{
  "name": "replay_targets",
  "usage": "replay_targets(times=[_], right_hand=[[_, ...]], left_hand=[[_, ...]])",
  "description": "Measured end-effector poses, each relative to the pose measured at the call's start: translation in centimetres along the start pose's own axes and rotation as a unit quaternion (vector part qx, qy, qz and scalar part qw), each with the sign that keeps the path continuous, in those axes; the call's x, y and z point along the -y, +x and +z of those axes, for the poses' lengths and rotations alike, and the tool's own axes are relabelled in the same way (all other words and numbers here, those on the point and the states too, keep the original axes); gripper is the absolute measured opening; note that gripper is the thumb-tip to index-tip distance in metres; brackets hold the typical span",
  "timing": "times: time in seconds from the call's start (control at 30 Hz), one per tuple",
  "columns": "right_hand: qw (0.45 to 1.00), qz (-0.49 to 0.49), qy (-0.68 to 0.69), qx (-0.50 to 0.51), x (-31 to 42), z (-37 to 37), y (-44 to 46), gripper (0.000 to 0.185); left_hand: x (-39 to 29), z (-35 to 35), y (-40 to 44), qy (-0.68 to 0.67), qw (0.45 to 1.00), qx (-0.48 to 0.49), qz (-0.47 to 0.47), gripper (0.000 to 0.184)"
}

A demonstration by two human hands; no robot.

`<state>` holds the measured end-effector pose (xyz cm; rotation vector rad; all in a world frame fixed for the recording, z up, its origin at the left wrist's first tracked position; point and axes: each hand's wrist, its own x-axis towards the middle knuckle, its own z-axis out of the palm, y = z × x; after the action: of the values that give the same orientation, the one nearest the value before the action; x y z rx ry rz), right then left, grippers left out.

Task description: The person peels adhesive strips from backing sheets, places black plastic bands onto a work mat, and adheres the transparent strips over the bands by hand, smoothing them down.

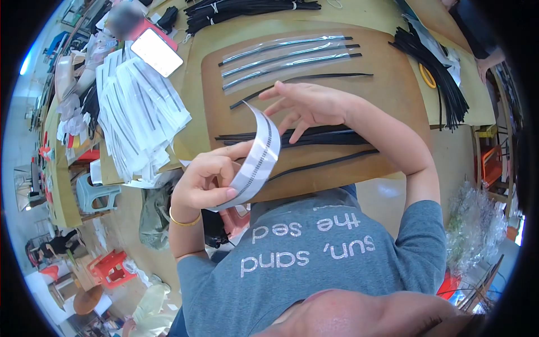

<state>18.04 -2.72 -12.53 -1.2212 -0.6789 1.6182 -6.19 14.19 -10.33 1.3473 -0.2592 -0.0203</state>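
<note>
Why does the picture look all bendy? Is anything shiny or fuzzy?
In the head view, edges curve inside a dark round border, probably from a wide lens; glare streaks the clear plastic sleeves; the phone screen glows white; a blurred patch sits at upper left.

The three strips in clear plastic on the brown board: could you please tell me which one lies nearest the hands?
The bottom strip in the picture, nearest the right hand; the middle strip and top strip both lie farther away.

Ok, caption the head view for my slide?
Left hand holding a curled white strip, right hand open beside it.
</note>
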Motion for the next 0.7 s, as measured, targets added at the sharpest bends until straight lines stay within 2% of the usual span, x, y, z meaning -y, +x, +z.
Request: replay_targets(times=[0.13, 0.17, 0.27, 0.3, 0.4, 0.47, 0.5, 0.53, 0.57, 0.63, 0.7], right_hand=[[0.993, -0.028, 0.106, 0.045, -0.7, -1.4, 0.7, 0.063], [0.982, -0.085, 0.151, 0.069, -0.6, -2.0, 0.4, 0.046], [0.984, -0.151, 0.093, -0.002, 0.3, -2.5, -0.8, 0.032], [0.980, -0.143, 0.133, -0.027, 0.6, -2.3, -1.4, 0.019], [0.980, -0.167, -0.012, -0.109, 1.0, -1.2, -2.7, 0.016], [0.956, -0.220, -0.131, -0.142, 1.7, -0.1, -4.0, 0.013], [0.939, -0.260, -0.173, -0.146, 1.7, 0.3, -4.4, 0.012], [0.917, -0.303, -0.213, -0.150, 1.7, 0.9, -4.6, 0.011], [0.896, -0.328, -0.252, -0.161, 2.0, 1.8, -5.1, 0.010], [0.874, -0.348, -0.285, -0.185, 2.5, 3.3, -5.7, 0.010], [0.857, -0.360, -0.303, -0.209, 2.7, 4.0, -6.3, 0.013]], left_hand=[[0.6, 0.1, 0.2, -0.002, 1.000, 0.020, -0.013, 0.025], [0.7, 0.2, -0.1, -0.005, 1.000, 0.012, -0.022, 0.027], [1.3, 0.3, -1.1, -0.004, 0.999, -0.023, -0.028, 0.029], [1.2, 0.4, -1.4, -0.020, 0.998, -0.030, -0.048, 0.030], [2.4, -0.5, -2.3, -0.020, 0.995, -0.014, -0.092, 0.029], [1.7, -2.0, -1.6, 0.013, 0.987, 0.079, -0.137, 0.029], [2.0, -2.0, -1.1, -0.018, 0.995, 0.034, -0.094, 0.028], [1.7, -1.5, 0.2, 0.038, 0.997, -0.045, -0.053, 0.023], [0.8, -0.3, 2.1, 0.034, 0.987, -0.148, -0.053, 0.019], [0.3, 0.9, 5.4, 0.111, 0.972, -0.205, -0.002, 0.019], [0.6, 2.4, 7.0, 0.017, 0.986, -0.166, -0.005, 0.018]])
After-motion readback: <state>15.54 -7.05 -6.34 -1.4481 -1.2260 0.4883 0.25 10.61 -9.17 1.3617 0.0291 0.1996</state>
